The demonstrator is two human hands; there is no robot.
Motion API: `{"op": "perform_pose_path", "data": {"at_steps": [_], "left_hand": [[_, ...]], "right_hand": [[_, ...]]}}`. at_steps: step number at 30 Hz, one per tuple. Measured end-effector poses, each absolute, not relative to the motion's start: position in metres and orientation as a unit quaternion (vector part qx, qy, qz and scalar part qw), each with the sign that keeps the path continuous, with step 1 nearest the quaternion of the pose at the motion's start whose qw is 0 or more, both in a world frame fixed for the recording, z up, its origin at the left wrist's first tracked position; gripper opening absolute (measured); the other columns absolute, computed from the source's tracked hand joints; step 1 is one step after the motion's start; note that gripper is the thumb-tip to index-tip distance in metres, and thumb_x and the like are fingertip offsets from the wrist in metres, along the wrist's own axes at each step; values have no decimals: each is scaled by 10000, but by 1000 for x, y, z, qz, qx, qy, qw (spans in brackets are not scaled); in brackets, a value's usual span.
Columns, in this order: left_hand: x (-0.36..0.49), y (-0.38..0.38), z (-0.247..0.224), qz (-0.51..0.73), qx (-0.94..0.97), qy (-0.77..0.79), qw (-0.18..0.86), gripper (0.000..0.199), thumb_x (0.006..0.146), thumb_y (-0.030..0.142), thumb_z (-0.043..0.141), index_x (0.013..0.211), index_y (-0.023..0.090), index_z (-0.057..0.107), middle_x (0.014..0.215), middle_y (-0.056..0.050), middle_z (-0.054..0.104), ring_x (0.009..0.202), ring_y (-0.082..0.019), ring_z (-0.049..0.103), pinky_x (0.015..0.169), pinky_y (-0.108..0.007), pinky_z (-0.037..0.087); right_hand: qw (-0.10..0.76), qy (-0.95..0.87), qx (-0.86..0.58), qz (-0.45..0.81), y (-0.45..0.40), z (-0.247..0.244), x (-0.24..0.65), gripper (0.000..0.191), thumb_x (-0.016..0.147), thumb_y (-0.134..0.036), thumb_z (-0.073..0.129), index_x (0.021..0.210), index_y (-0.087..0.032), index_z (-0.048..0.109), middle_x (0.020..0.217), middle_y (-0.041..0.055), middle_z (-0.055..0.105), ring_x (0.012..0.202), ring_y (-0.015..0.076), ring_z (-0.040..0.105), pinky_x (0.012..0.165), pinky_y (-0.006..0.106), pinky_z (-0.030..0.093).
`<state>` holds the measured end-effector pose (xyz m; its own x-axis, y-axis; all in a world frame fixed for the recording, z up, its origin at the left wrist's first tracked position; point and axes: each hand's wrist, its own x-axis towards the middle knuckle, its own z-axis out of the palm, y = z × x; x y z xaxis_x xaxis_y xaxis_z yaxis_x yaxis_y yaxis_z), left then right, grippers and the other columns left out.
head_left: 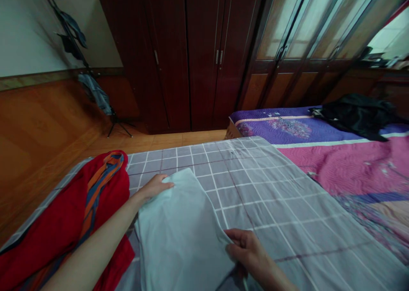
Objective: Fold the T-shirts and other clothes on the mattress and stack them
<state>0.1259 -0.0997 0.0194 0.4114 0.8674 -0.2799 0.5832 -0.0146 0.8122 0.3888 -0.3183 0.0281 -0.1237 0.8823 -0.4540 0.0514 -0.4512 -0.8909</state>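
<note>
The pale blue folded cloth [185, 231] lies on the grey checked bed sheet [255, 184], between the two hands, and at its left is the red garment [64, 210] with orange and blue stripes. I judge that this cloth is light and soft, that it bends easily and is not fragile; it is probably not very slippery, but its loose layers could slide one over another if only the top one is taken. A good place to hold seems to be the edges, with the thumb above and the fingers below all the layers, one hand at the far left corner and the other on the right edge. The left hand [156, 187] is at this far left corner, its thumb lying on top of the cloth and the fingers only a little apart; if the fingers also go under the layers, I cannot tell. The right hand [251, 254] has the right edge pinched between the thumb and the bent index finger, which are nearly closed, with only the thin fabric between them; its other fingers are partly hidden under the hand, so how far they are open I cannot tell
</note>
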Motion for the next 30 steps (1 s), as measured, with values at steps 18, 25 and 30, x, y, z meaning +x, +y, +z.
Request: {"op": "perform_pose_path", "data": {"at_steps": [18, 25, 30], "left_hand": [[319, -69, 87, 279, 743, 308, 525, 543, 739, 458, 614, 1126, 77, 604, 971, -112, 701, 830, -230, 655, 711, -311, 511], [425, -54, 82, 255, 833, 310, 382, 396, 792, 269, 559, 1146, 92, 587, 1130, -123, 626, 1032, -249, 572, 885, -340, 434], [406, -117, 63, 186, 907, 238, 294, 250, 770, 221, 611, 1014, 166, 632, 1074, -91, 605, 1043, -243, 538, 941, -350, 384]], "right_hand": [[518, -344, -638, 454, -345, 90, 531, 446, 685, -415, 633, 1014, -119, 688, 571, -16, 545, 413, 66, 387, 382, 203, 323], [505, -277, -752, 320, -350, 44, 609, 555, 655, -372, 594, 1117, -66, 617, 484, -39, 520, 380, 93, 446, 375, 211, 313], [481, -250, -784, 301, -354, 13, 625, 589, 678, -385, 554, 1154, -39, 574, 449, -39, 517, 383, 121, 501, 381, 214, 338]]}}
